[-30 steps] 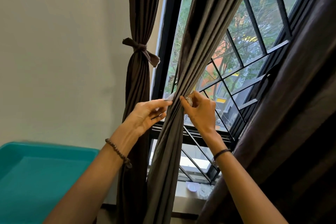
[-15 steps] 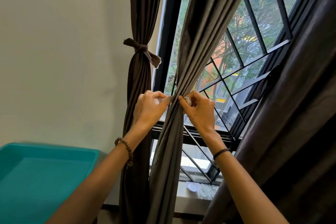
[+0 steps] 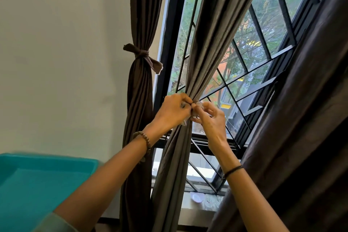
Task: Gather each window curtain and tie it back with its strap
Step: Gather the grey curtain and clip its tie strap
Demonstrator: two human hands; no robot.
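Centrally, middle curtain (image 3: 195,66), gathered: left hand (image 3: 172,112) and right hand (image 3: 210,118) pinch its pale strap (image 3: 185,121) (left curtain (image 3: 140,88) already knotted).

A grey stone window sill (image 3: 195,213) runs low in the view, at about 6 o'clock, below the black window frame. Only a short stretch of it shows: the middle curtain (image 3: 207,43) hangs over its 9 o'clock end and the right curtain (image 3: 301,137) covers its 3 o'clock end. A small round white dish (image 3: 197,197) lies on it towards the glass. Just beside the dish, at its 3 o'clock, sit a few clear glassy bits (image 3: 212,200), too blurred to name.
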